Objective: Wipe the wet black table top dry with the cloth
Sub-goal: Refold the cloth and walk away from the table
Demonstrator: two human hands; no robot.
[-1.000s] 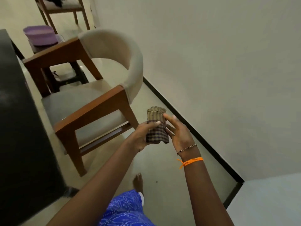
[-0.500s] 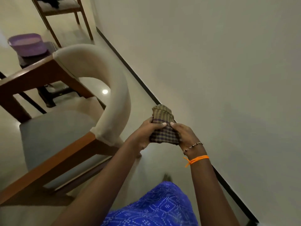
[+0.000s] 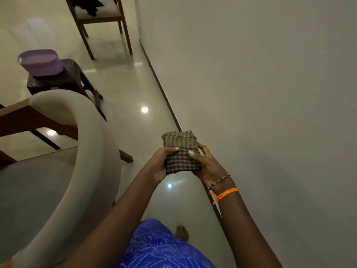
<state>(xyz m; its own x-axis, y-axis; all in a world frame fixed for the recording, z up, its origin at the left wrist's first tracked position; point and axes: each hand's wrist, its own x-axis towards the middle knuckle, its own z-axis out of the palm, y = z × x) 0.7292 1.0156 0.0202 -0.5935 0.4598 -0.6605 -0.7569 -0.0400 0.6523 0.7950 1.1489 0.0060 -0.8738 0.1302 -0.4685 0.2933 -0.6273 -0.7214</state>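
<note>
dim indoor light; lamp glare spots on the glossy floor [image 3: 123,78]; soft blur, wide-angle bending at edges.

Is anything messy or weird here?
Nothing is spilled or broken. The one oddity: the purple plastic basin juts past the edge of the small dark stool it sits on. Both hands, left and right, hold the folded checked cloth neatly.

Folded brown-and-purple checked cloth [image 3: 181,151], a thick upright wad above the floor.
</note>
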